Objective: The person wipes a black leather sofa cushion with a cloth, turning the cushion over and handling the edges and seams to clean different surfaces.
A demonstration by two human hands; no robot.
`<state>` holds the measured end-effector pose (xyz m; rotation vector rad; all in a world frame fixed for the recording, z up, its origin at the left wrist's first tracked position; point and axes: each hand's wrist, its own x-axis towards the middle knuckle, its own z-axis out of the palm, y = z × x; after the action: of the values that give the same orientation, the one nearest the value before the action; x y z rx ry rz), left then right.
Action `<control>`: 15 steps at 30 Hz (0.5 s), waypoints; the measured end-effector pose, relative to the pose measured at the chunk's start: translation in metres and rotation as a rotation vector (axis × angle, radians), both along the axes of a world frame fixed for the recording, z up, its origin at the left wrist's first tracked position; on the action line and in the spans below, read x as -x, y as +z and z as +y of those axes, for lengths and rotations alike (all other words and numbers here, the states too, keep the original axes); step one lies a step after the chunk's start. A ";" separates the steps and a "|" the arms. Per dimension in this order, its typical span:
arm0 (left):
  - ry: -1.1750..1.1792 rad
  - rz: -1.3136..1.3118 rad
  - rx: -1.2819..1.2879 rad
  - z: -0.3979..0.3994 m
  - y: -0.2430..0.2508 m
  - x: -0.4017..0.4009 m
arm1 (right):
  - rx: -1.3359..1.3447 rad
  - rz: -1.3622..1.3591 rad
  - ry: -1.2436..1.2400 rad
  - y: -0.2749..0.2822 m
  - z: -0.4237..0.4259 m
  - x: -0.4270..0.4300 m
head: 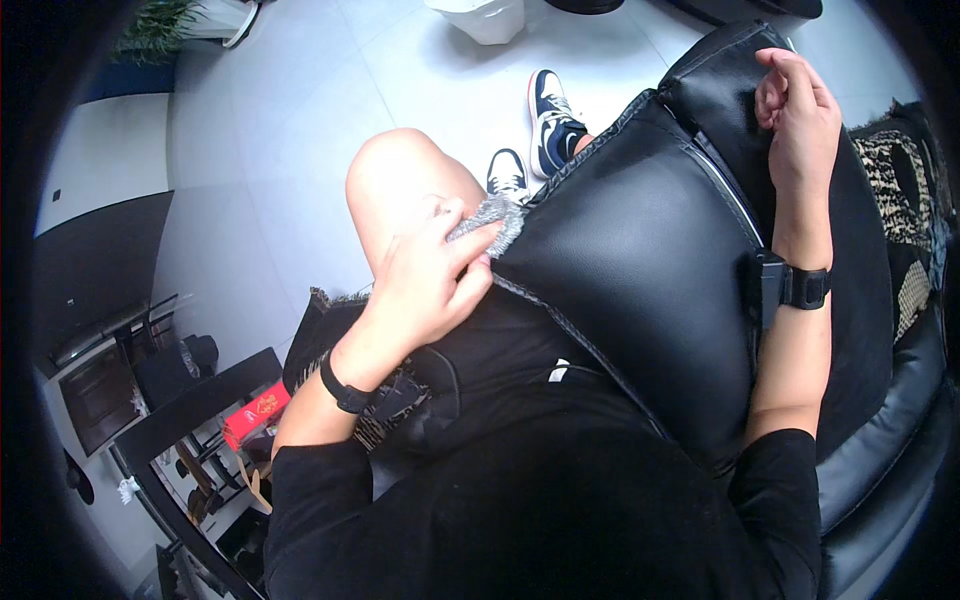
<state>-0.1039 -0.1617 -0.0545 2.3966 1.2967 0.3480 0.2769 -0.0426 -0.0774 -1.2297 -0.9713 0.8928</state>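
A black leather cushion (pixel 630 247) with piped seams and a zipper lies across my lap, tilted to the right. My left hand (pixel 435 270) grips a crumpled grey cloth (pixel 499 221) at the cushion's left corner, above the bare knee. Part of the cloth is hidden under the fingers. Over the cushion's far right end is my right hand (pixel 802 120), its fingers curled in and nothing visible between them. The right forearm, with a black wrist strap (pixel 808 289), lies along the cushion's right part.
Beneath me is a black leather sofa (pixel 877 465) with a patterned woven throw (pixel 892 187). A white waste bin (pixel 487 16) stands on the pale tiled floor (pixel 292 120), beyond my sneakers (pixel 551 112). To the left, a black-framed table (pixel 202 401) carries a red box (pixel 256 412).
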 end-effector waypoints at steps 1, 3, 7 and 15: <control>0.011 0.048 0.032 0.005 0.004 0.002 | 0.000 0.001 -0.002 -0.001 0.000 -0.001; 0.038 0.112 0.047 0.019 0.005 0.009 | 0.001 -0.005 -0.022 -0.001 0.001 -0.002; 0.099 -0.043 -0.149 0.033 0.012 -0.014 | -0.003 0.016 -0.014 -0.002 0.002 -0.002; -0.187 -0.129 0.032 0.044 -0.004 -0.066 | -0.015 0.012 -0.003 -0.001 0.001 -0.002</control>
<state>-0.0379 -0.1173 -0.0584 2.4015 1.0064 0.4166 0.2785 -0.0420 -0.0781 -1.2117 -0.9644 0.8881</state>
